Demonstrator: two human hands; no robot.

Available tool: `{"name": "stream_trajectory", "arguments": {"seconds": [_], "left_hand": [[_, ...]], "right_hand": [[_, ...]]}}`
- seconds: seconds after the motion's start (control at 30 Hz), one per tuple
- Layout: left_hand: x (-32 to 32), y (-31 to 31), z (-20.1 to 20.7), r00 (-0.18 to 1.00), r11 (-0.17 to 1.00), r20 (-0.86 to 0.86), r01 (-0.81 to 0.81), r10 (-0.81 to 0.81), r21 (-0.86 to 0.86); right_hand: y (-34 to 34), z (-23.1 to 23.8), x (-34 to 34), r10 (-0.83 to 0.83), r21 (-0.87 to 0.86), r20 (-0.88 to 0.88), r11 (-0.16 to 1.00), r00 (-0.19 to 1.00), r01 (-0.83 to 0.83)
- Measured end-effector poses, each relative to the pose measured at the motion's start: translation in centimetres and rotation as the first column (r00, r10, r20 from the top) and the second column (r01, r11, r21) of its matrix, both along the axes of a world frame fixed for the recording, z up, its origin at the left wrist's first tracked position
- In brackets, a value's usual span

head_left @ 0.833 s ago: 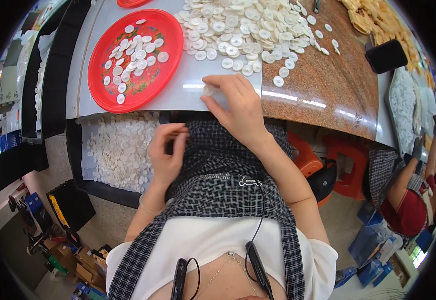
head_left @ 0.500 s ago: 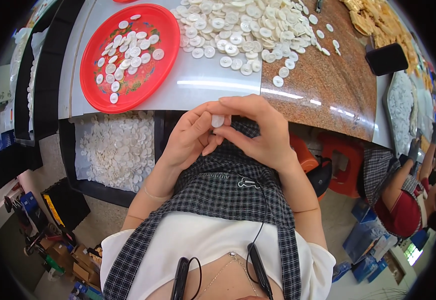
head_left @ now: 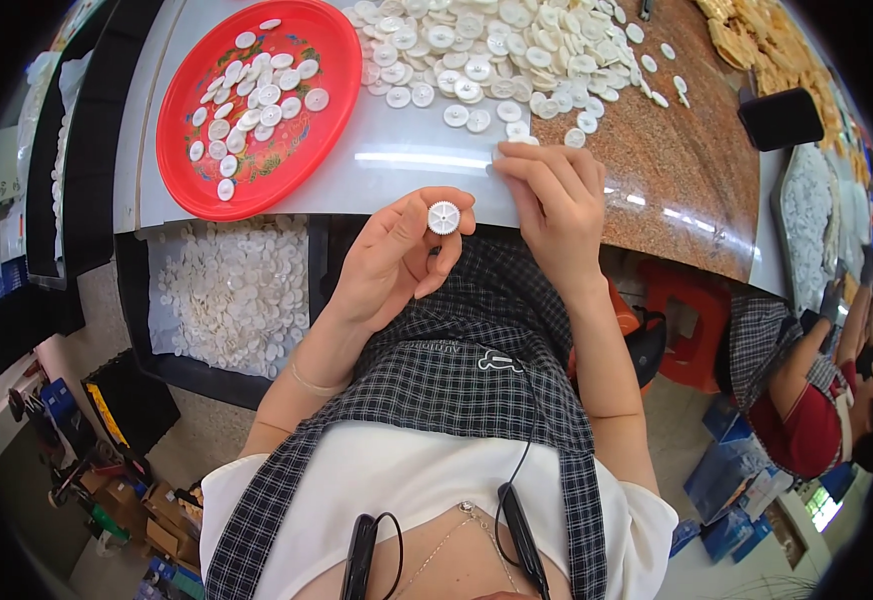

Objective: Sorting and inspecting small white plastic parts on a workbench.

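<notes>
A small white plastic gear [head_left: 444, 217] is sitting pinched between the thumb and fingertips of the left hand [head_left: 397, 262], which is holding it up just in front of the table edge [head_left: 377, 195], over the checked apron [head_left: 477, 340]. The right hand [head_left: 555, 200] is resting on the tabletop just beside it, fingers pressed flat and close together against the surface, gripping nothing that I can make out; one more white disc [head_left: 522, 141] is lying at its fingertips. Beyond lies a big heap of white discs [head_left: 497, 50], and to the left a red tray [head_left: 257, 100] is holding a thinner scatter of them. Below the table edge a dark bin of white discs [head_left: 227, 295] is standing open. The pinch looks light and the gear is small and slick, so I'd judge it could slip, dropping into the lap or onto the floor, or landing unsorted in the bin.
</notes>
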State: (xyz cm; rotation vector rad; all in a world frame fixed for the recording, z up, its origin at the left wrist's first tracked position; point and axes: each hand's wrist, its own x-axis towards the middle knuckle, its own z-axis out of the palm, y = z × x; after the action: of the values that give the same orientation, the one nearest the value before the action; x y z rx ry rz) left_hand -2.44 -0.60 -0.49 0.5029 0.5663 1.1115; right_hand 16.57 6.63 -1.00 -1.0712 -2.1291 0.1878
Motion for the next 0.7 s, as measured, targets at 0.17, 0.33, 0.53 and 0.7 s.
{"name": "stream_trajectory", "arguments": {"seconds": [0.17,0.33,0.53,0.7], "left_hand": [[0.1,0.2,0.0,1.000,1.000,-0.014,0.002,-0.002,-0.002],[0.3,0.2,0.2,1.000,1.000,-0.028,-0.012,0.011,-0.018],[1.3,0.4,0.9,0.996,0.994,-0.019,-0.086,0.085,-0.074],[2.1,0.4,0.6,0.941,0.998,-0.339,0.027,-0.009,0.049]], "right_hand": [[-1.0,0.0,1.3,0.005,0.075,0.009,0.997,1.000,-0.005],[-2.2,-0.7,1.3,0.068,0.066,-0.046,0.996,0.997,-0.065],[-3.3,-0.9,2.0,0.146,-0.012,-0.122,0.989,0.982,-0.149],[-4.6,1.2,1.3,-0.286,-0.592,-0.701,0.745,0.653,-0.309]]}}
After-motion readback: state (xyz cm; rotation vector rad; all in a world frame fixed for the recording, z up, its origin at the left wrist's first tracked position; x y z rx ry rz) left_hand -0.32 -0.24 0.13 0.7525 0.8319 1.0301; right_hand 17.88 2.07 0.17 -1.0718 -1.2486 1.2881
